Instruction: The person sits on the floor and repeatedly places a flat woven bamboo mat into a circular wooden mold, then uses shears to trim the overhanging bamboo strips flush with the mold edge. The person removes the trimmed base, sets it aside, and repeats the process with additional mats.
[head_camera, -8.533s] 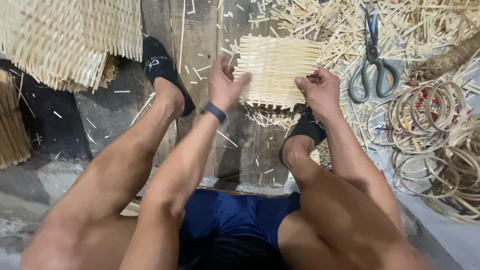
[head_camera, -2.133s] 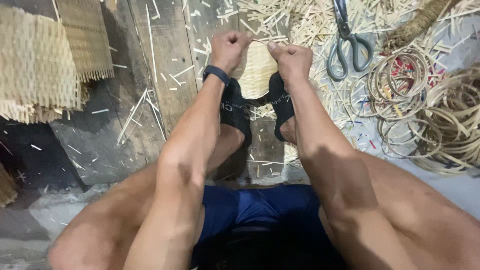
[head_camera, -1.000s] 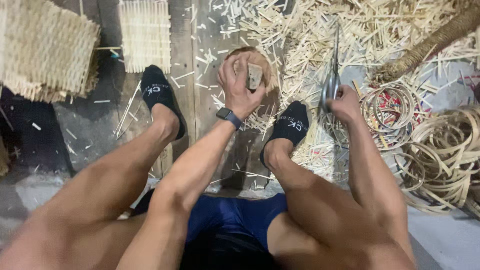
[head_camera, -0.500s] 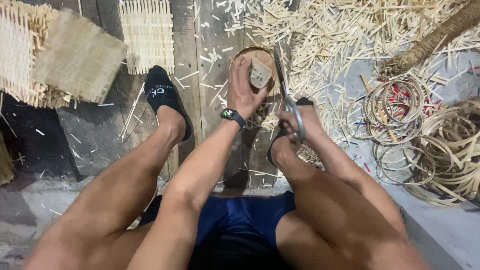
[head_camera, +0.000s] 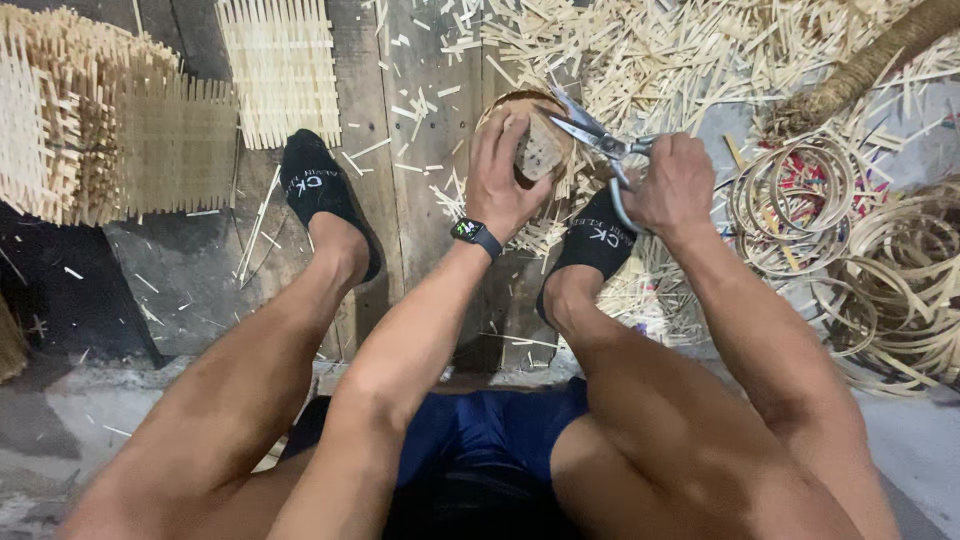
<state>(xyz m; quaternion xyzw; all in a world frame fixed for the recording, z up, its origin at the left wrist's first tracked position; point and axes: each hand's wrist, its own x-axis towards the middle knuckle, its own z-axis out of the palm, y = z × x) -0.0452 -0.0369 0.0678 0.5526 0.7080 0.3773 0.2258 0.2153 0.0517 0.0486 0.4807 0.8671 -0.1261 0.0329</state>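
- The left hand (head_camera: 505, 175) grips a small round woven basket (head_camera: 540, 145), fingers curled over its rim, holding it above the plank floor (head_camera: 420, 200).
- The right hand (head_camera: 675, 185) is closed around the handles of the scissors (head_camera: 600, 145); their blades stand slightly apart at the basket's edge.
- A black sock (head_camera: 600, 240) sits just below the basket.
- Cut strips (head_camera: 680, 60) litter the floor beyond; coiled hoops (head_camera: 800, 200) lie at right.
- Flat woven mats (head_camera: 280, 70) lie at upper left.

— What's the ground like?
— A dark plank floor (head_camera: 420, 190), dusty and worn.
— And on it?
— Woven bamboo mats (head_camera: 285, 65) at upper left, cut bamboo splinters (head_camera: 680, 60) (strewn thickly), coiled cane hoops (head_camera: 800, 205) at right.
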